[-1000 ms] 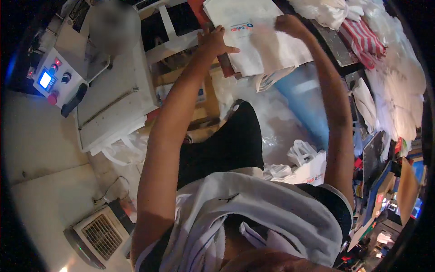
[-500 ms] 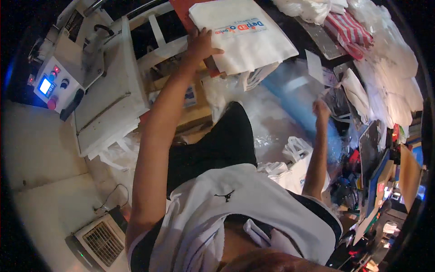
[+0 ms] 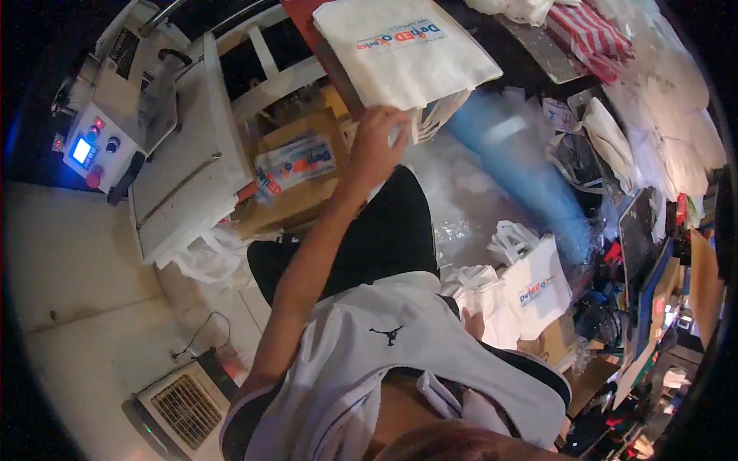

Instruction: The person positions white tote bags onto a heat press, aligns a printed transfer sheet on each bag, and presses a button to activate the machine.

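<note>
A stack of white printed carry bags (image 3: 407, 54) lies on a narrow red board (image 3: 327, 46) at the top centre. At the stack's near edge, my left hand (image 3: 378, 142) has its fingers curled and looks closed on the bag edge. White handles (image 3: 444, 115) hang below that edge, to the right of the hand. Lower right, more white carry bags (image 3: 534, 288) stand bunched together with their loops up. Against their left side is my right hand (image 3: 473, 324), largely covered by my torso and the bags; its grip cannot be made out.
A white machine with a lit control panel (image 3: 86, 150) stands left, beside a pale worktable (image 3: 181, 169). An open cardboard box (image 3: 296, 196) sits under the board. A blurred blue roll (image 3: 523, 177) and piled clear plastic (image 3: 661, 100) occupy the right. A vented unit (image 3: 184, 411) stands lower left.
My left hand has slid from the stack's left side to its near edge and curled. My right hand has dropped from beside the blue roll to the bags at lower right.
</note>
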Available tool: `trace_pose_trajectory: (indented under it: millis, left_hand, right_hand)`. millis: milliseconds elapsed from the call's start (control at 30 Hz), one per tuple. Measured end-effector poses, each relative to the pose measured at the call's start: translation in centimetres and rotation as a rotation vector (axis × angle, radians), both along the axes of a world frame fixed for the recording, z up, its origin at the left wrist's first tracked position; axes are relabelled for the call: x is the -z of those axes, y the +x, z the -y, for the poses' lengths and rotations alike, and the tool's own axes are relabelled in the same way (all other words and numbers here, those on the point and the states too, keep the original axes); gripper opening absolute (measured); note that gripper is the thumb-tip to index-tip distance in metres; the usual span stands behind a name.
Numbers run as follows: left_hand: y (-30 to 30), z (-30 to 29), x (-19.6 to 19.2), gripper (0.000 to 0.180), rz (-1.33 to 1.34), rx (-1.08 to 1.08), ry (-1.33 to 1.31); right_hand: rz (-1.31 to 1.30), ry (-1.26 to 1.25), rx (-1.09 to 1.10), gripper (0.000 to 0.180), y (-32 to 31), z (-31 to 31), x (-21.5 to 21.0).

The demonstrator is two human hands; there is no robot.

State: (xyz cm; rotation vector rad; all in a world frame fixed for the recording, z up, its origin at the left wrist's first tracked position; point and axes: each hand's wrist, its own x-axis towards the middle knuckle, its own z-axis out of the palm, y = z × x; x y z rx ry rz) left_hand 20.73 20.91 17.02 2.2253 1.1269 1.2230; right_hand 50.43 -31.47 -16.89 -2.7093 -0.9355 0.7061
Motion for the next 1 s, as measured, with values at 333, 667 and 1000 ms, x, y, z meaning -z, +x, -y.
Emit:
trace_pose_trajectory:
  millis: [333, 667, 1000]
  left_hand:
    - [-1.0, 8.7, 4.7, 0.015, 0.167, 0.153, -0.401]
    - [3.8, 16.8, 7.8, 0.075, 0.0, 0.682, -0.57]
    - [6.7, 9.0, -0.9, 0.042, 0.877, 0.294, -0.7]
  right_hand:
    - [0.012, -0.043, -0.874, 0.016, 10.9, 1.6, -2.1]
    - [-0.461, 0.723, 0.025, 0.036, 2.3, -25.7, -33.6]
    - [-0.347, 1.296, -0.336, 0.025, -2.9, -43.7, -49.5]
